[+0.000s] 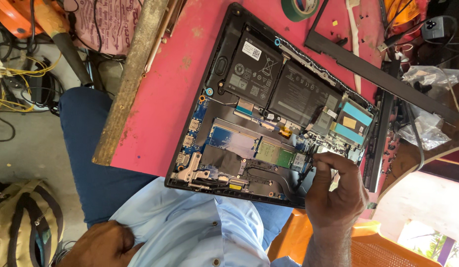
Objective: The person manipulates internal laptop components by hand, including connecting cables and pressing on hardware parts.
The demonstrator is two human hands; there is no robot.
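Reaching over the near edge of the opened laptop, my right hand has its fingers bent and pinched together at the corner of the circuit board, just beside the small green card; whether they grip some tiny part there I cannot tell, since the fingertips cover that spot. My left hand lies low at the bottom of the view against my light blue shirt, loosely curled and holding nothing, well apart from the laptop. The laptop lies with its bottom cover off on the pink desk, its near edge hanging slightly over the desk edge toward my lap. Inside it, the large black battery fills the far half, the blue board with its ports runs along the left side, and a dark heat pipe curves along the near edge, close to my right hand. Two light blue pads sit on a metal bracket at the right side of the case, just above my right fingers. A long black plastic frame rests slantwise on the desk beyond the laptop, and a roll of green tape lies at the far edge. A worn wooden strip borders the desk on the left. Below it on the floor are tangled yellow wires and a tan bag, and an orange chair shows under my right wrist.
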